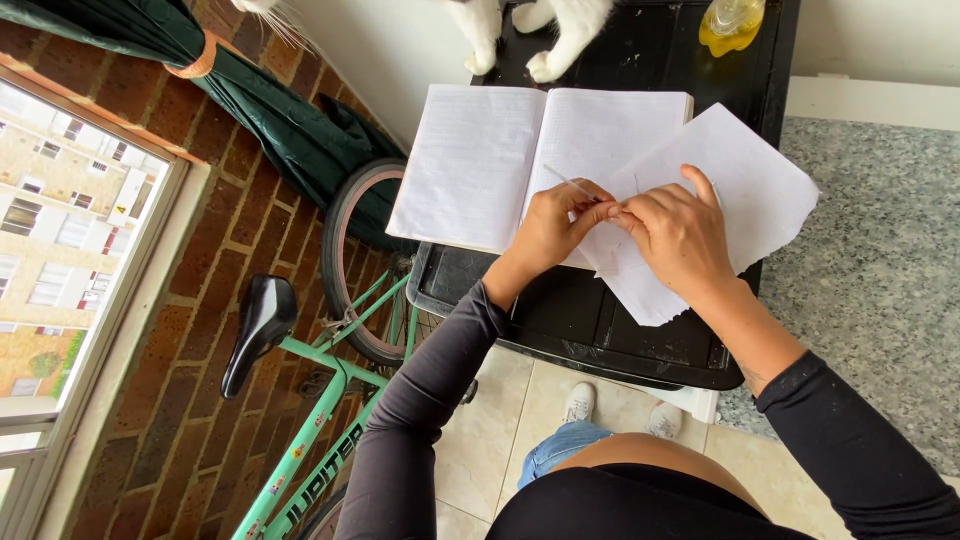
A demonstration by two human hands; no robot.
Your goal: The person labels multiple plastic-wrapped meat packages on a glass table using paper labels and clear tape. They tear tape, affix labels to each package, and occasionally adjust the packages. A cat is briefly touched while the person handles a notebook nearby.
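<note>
An open squared-paper notebook (480, 160) lies on a black table (600, 320). A loose white sheet (740, 190) rests partly over its right page. My left hand (552, 228) and my right hand (678, 232) meet over the sheet's left edge, fingertips pinched together on a thin strip of the paper. Both hands hold the sheet where they touch; the exact fold or tear between the fingers is hidden.
A white cat's paws (545, 65) stand at the table's far edge, next to a yellow bottle (732, 22). A mint-green bicycle (320, 400) leans by the brick wall (180, 380) on the left, under a folded dark umbrella (270, 110). A grey speckled counter (880, 260) lies to the right.
</note>
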